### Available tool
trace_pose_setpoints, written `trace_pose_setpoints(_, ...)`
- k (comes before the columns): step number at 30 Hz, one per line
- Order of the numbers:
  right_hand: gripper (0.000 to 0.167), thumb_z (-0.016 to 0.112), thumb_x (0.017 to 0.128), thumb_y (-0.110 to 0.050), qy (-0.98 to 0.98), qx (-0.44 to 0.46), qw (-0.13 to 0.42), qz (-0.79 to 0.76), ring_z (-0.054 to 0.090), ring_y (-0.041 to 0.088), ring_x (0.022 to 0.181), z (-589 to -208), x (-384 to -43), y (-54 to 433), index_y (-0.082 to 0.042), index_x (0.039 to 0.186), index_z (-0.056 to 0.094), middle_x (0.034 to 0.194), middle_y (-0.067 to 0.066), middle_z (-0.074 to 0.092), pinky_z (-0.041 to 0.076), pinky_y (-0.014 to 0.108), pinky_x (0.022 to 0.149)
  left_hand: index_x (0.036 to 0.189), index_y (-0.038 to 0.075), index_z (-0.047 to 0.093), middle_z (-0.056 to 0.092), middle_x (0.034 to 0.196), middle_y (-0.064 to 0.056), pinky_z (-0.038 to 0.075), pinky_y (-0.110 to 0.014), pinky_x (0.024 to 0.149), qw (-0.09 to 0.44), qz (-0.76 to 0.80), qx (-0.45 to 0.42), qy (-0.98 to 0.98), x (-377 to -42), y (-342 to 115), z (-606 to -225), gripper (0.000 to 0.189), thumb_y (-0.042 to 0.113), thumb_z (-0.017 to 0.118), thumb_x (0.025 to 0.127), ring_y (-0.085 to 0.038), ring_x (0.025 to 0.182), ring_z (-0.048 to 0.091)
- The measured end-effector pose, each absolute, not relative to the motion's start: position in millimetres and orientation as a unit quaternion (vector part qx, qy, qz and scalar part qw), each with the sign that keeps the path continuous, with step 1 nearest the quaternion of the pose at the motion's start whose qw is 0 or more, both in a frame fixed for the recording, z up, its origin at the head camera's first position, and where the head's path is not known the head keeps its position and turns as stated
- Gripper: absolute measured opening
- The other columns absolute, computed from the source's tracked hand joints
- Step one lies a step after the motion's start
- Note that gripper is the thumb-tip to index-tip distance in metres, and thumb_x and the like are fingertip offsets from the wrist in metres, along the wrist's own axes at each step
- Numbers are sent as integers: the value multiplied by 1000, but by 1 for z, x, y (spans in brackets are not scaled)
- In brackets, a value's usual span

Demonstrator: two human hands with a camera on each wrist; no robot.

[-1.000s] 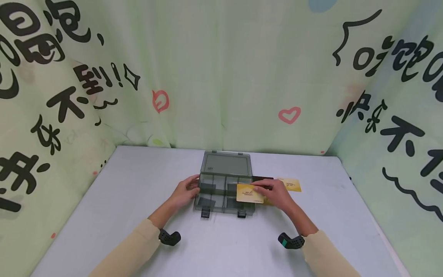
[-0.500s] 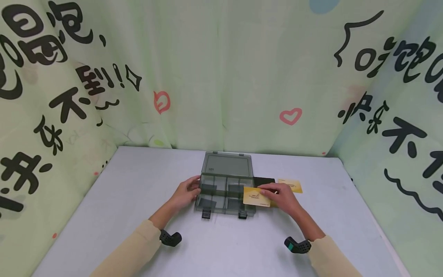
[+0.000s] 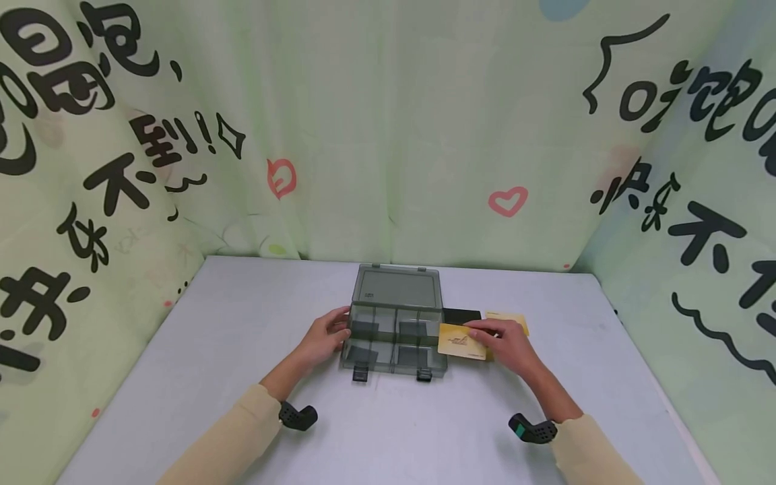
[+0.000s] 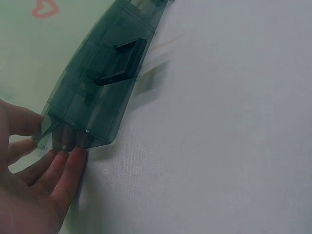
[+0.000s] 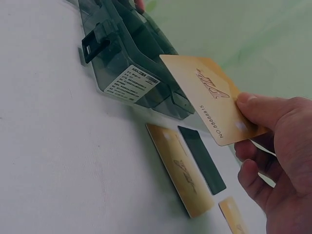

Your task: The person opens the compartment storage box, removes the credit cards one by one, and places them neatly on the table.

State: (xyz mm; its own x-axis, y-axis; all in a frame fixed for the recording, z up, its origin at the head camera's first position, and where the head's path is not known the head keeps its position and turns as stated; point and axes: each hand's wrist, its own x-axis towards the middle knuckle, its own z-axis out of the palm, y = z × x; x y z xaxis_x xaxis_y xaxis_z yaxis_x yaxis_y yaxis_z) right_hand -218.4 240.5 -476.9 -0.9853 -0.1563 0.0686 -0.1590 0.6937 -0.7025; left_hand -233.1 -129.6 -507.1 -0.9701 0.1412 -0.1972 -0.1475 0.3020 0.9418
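Note:
A smoky clear plastic storage box (image 3: 397,364) stands on the table with its lid (image 3: 397,286) tipped back and dividers inside. My left hand (image 3: 326,337) holds its left end, fingertips against the wall and rim in the left wrist view. Between thumb and fingers my right hand (image 3: 503,343) pinches a gold card (image 5: 204,97) printed with a logo and a number. The card is tilted, raised over the table just right of the box. Below it lie another gold card (image 5: 180,170) and a dark card (image 5: 202,158). A further gold card (image 5: 231,217) is partly hidden behind my right hand.
Two black latches hang at the box's front, one a dark clasp (image 5: 95,44) by a white label (image 5: 131,83). Bare white tabletop (image 3: 394,438) stretches in front of the box. A pale green curtain (image 3: 388,135) with printed writing encloses the back and sides.
My right hand has drawn the gold card to the right, from over the box's right compartments to beside the box. The left hand and box have stayed in place.

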Motion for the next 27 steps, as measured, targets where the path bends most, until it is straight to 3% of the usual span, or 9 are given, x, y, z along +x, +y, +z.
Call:
trace_pose_setpoints(8,27,62,94,-29,-920,83,16,382,60,29,111,-479,-215,252,-14,114,73,120,13,69,50,44,91,147,21,41,49,145,-8,54,-37,90,123,589,-7,799,-233,-130,-506,54,11,56,96,-28,132,49)
trace_pose_setpoints(20,29,62,95,-25,-927,62,20,370,56,33,118,-478,-211,277,-11,118,70,124,15,67,47,42,92,147,21,41,49,145,-8,53,-38,92,123,587,-13,800,-233,-129,-508,53,11,56,96,-28,133,48)
trace_pose_setpoints(27,34,58,96,-29,-923,31,3,385,50,38,126,-481,-210,294,-9,123,67,133,19,60,41,58,103,147,22,41,48,146,-8,53,-40,93,124,588,-12,799,-233,-129,-508,53,11,56,96,-28,134,48)
